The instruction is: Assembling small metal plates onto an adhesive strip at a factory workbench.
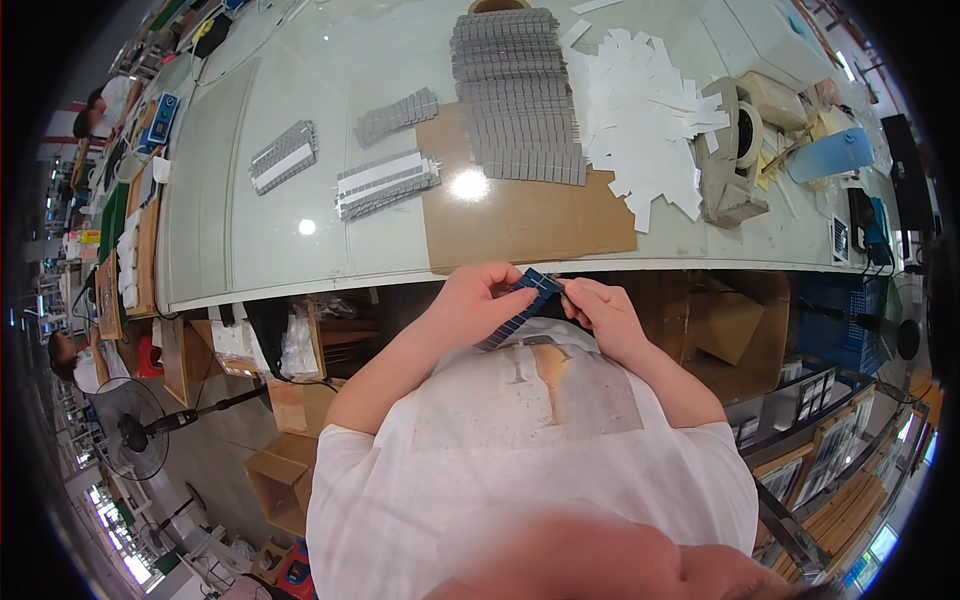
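Left hand [490, 297] closed around a narrow dark blue segmented strip with thin pale lines [512, 322], thumb and fingers pinching near its upper end; strip sits just off the near edge of the pale grey-green glossy surface [250, 245], in front of the white T-shirt [530, 410], tilted, upper end leaning right. Right hand [600, 308] just beside the strip's upper end, fingers curled, thumb and index drawn close together; can't tell what, if anything, is between the tips. On the surface: flat brown cardboard sheet [530, 225] straight ahead, a long stack of grey segmented strips [515, 100] partly on it, loose heap of white paper strips [640, 120] to the right of the stack. Left of the stack, three small bundles of grey strips: one with a white band at far left [283, 158], one with a white band nearer the cardboard [388, 187], one plain behind that [397, 116]. Right side: grey tape dispenser [735, 205], translucent blue bottle [832, 153] beyond it. Black floor fan [130, 430] lower left, off the surface.
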The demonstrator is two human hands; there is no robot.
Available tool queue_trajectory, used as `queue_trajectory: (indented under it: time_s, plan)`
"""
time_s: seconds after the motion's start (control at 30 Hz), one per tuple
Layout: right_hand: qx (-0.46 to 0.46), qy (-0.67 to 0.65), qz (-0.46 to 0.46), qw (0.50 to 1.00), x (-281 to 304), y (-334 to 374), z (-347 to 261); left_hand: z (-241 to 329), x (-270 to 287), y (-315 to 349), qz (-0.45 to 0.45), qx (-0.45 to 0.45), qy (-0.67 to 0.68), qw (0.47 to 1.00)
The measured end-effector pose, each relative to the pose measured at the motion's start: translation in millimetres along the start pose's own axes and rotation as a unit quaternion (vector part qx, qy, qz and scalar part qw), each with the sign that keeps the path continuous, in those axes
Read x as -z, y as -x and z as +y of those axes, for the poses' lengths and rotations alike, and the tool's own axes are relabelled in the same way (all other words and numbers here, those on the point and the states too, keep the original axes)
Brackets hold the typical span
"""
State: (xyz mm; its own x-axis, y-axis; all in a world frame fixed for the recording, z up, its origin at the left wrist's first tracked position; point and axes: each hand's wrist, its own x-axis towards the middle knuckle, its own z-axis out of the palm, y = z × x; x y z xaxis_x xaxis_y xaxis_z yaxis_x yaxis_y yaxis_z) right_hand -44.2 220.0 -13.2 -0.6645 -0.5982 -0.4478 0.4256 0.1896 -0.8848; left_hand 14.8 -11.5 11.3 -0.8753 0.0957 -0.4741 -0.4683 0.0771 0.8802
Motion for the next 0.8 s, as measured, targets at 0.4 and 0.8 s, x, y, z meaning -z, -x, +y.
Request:
queue_trajectory:
  time_s: [0.4, 0.8]
  plan:
    - [0.013, -0.001, 0.007, 1.000, -2.1, 2.2, -4.7, -2.1, 1.0, -0.1, 0.001, -0.001, 0.006, 1.000]
    - [0.008, 0.007, -0.004, 1.000, -0.6, 0.9, -5.0, 1.5, 1.3, 0.4, -0.011, -0.001, 0.015, 1.000]
